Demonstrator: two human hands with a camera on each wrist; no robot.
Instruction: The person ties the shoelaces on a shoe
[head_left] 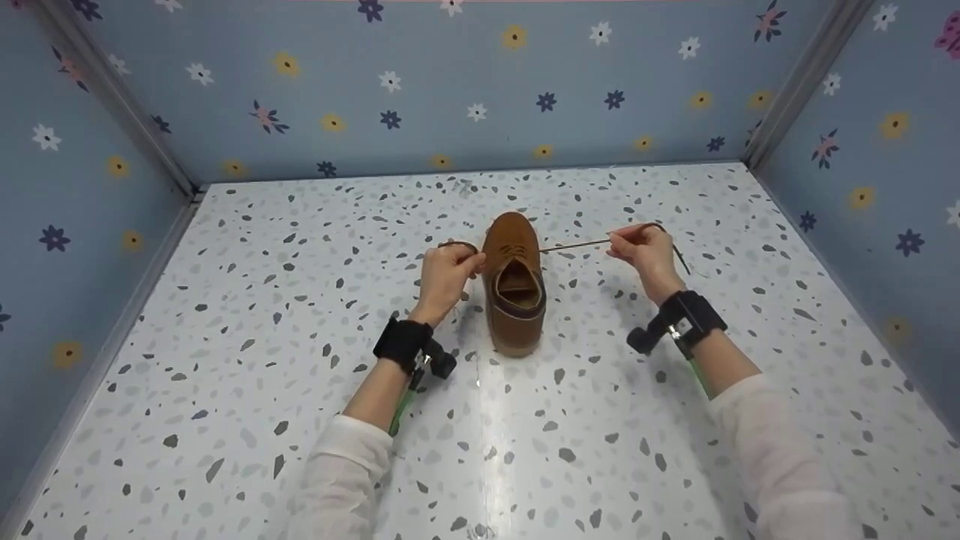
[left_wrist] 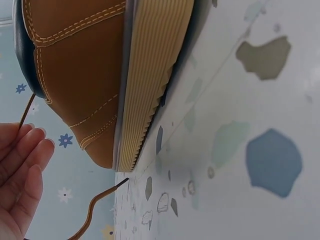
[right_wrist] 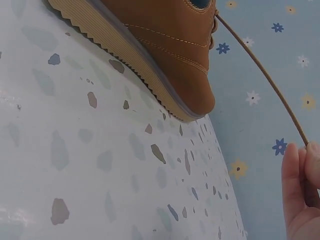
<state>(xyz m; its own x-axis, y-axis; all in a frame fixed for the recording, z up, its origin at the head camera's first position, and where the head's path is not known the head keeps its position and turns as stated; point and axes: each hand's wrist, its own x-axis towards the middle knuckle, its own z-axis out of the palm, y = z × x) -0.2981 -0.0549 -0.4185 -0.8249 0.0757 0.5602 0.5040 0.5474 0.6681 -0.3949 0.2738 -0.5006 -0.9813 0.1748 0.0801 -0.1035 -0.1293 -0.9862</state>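
Note:
A brown lace-up shoe (head_left: 516, 330) stands on its sole, toe pointing away from me. Close by its left side, my left hand (head_left: 446, 276) pinches one end of the shoelace; in the left wrist view this lace (left_wrist: 90, 212) hangs below the fingers with its dark tip near the floor surface. Out to the right, my right hand (head_left: 646, 253) pinches the other lace end (head_left: 574, 245) between thumb and fingers, and that stretch runs nearly straight from the eyelets. Its loose tail droops past the back of the right hand. The right wrist view shows the lace (right_wrist: 270, 80) rising to the shoe's eyelets.
The shoe sits on a white speckled surface (head_left: 247, 360). Blue flowered panels stand at the back (head_left: 450, 75), left (head_left: 67, 285) and right (head_left: 885, 225). Each wrist wears a black strap with a small camera.

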